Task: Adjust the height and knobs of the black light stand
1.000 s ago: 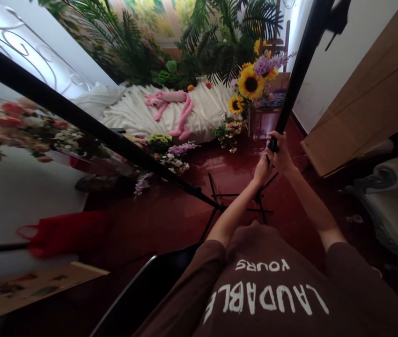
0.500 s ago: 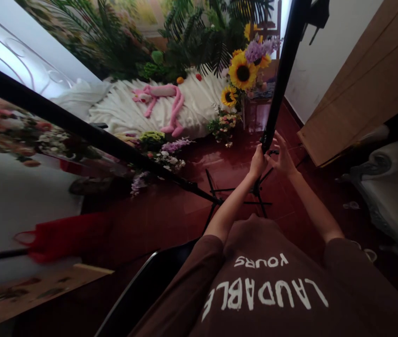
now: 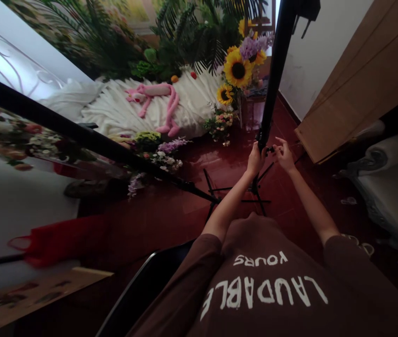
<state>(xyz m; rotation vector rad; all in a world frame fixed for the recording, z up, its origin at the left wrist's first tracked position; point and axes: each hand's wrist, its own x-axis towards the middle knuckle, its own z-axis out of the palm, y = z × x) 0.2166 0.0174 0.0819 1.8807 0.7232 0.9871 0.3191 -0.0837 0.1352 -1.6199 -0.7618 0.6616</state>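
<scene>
A black light stand (image 3: 272,79) rises at a slant in front of me, its legs spread on the floor. My left hand (image 3: 256,159) is wrapped round its pole, just below a collar. From that collar a small dark knob (image 3: 269,150) sticks out to the right. The thumb and a fingertip of my right hand (image 3: 285,157) pinch at the knob's outer end, while other fingers stretch upward. A second black stand (image 3: 90,142) slants across the left side, touched by neither hand.
White cloth (image 3: 114,103) carries a pink plush toy (image 3: 167,105) beneath leafy plants. Sunflowers (image 3: 237,69) stand right of it. A brown board (image 3: 353,79) leans at the right, near a pale upholstered seat (image 3: 392,187). At left lies a red bag (image 3: 58,238). The floor (image 3: 171,210) is dark red.
My right hand's fingers have drawn closer together and now sit at the knob's outer end. My left hand keeps its grip on the pole. The whole view has shifted slightly.
</scene>
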